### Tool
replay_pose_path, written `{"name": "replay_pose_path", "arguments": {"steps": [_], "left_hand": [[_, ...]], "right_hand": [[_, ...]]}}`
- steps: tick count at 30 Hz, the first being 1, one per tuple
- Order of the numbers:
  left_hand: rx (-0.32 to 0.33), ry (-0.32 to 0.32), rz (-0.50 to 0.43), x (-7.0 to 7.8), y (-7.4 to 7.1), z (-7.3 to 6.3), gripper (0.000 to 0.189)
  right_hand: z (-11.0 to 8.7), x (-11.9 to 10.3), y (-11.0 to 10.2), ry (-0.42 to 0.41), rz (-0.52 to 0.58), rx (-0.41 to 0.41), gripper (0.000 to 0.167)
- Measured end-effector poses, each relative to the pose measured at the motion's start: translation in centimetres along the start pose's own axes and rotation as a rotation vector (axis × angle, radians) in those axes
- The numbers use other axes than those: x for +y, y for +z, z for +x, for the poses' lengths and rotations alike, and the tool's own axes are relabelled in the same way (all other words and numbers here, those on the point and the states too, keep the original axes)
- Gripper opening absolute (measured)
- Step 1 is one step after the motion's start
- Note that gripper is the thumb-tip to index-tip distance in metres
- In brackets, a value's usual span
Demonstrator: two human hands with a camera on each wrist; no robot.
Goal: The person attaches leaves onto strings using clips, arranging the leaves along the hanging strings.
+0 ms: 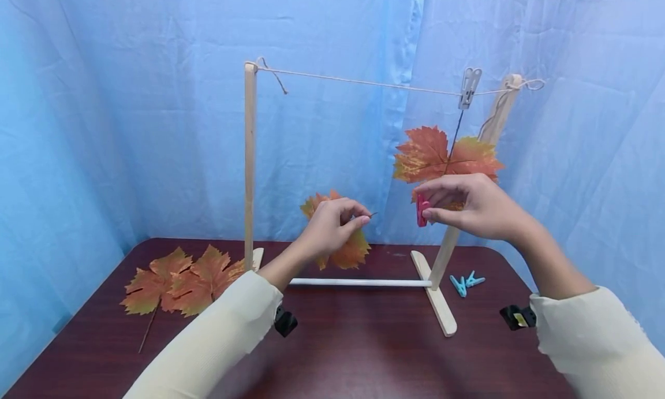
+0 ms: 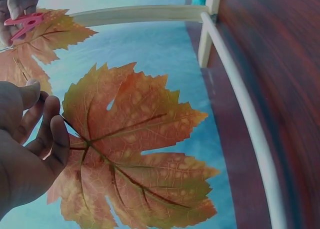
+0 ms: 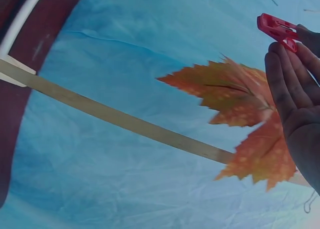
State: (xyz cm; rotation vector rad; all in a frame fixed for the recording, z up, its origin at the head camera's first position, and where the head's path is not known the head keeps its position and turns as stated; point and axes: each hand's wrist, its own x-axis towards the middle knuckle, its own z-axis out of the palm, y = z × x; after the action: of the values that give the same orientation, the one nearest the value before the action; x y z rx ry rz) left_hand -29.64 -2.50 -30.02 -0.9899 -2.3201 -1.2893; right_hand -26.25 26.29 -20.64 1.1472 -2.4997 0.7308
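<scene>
My left hand (image 1: 335,226) pinches the thin stem of an orange artificial maple leaf (image 2: 145,149); the leaf hangs below and behind the fingers, partly hidden by them in the head view. Between thumb and fingers, my right hand (image 1: 475,205) holds a red clothespin (image 1: 421,209), also visible in the right wrist view as a red clothespin (image 3: 277,29). Behind that hand another leaf (image 1: 423,156) hangs by its stem from a grey clothespin (image 1: 469,88), which is clipped on the string (image 1: 358,82) near its right end.
The string spans a wooden frame with a left post (image 1: 250,168), a right post (image 1: 499,119) and a white bottom bar (image 1: 358,282). More leaves (image 1: 161,278) lie at the table's left. Two light-blue clothespins (image 1: 459,286) lie right of the frame's foot (image 1: 441,312). Blue curtains hang behind.
</scene>
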Motion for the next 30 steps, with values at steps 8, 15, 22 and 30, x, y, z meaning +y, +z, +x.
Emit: {"name": "replay_pose_path", "arguments": {"steps": [8,15,22,30], "left_hand": [[0.014,-0.026,-0.042,1.0,0.0,1.4,0.016],[-0.003,-0.028,-0.034,1.8,0.1,2.6,0.017],[0.015,-0.069,-0.081,2.4,0.1,3.8,0.019],[0.029,-0.06,-0.112,2.8,0.1,4.8,0.02]], "right_hand": [[1.7,-1.4,-2.1,0.023,-0.012,0.064,0.035],[3.3,-3.0,-4.5,0.075,0.015,0.108,0.034],[4.8,-3.7,-6.9,0.113,0.028,0.162,0.035],[6.2,-4.6,-8.6,0.071,-0.011,0.18,0.035]]}}
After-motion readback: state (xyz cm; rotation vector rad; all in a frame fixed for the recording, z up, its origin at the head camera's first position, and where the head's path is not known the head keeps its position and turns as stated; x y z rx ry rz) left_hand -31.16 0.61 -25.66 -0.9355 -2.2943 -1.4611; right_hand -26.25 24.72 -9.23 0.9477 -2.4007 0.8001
